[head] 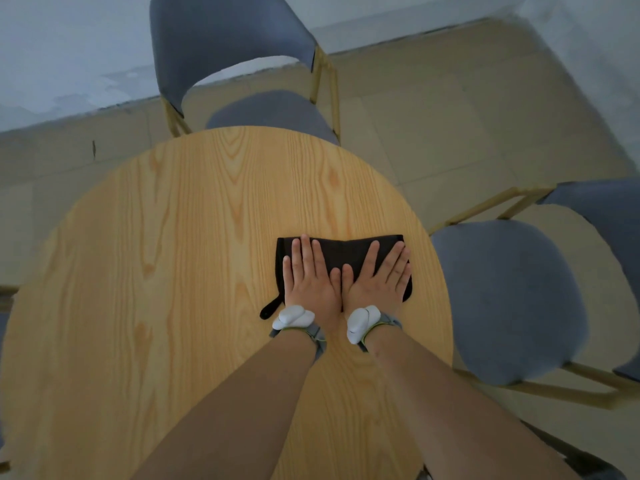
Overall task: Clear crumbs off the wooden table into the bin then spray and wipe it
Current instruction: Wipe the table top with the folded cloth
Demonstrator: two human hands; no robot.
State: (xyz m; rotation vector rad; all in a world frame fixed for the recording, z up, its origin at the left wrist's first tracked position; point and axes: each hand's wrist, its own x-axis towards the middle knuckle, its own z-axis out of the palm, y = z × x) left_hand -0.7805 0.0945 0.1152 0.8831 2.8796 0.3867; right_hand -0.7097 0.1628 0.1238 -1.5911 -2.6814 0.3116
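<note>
A folded black cloth (346, 251) lies flat on the round wooden table (156, 271), toward its right side. My left hand (310, 277) presses palm-down on the cloth's left half, fingers straight and slightly spread. My right hand (379, 277) lies flat on the right half, thumb touching the left thumb. A small loop of the cloth sticks out at its lower left corner. Both wrists carry white devices on grey straps. No crumbs, bin or spray bottle show in this view.
A grey-blue chair (235, 64) with gold legs stands at the far side of the table. A second grey-blue chair (509, 299) sits close to the table's right edge. Beige floor tiles and a pale wall lie beyond.
</note>
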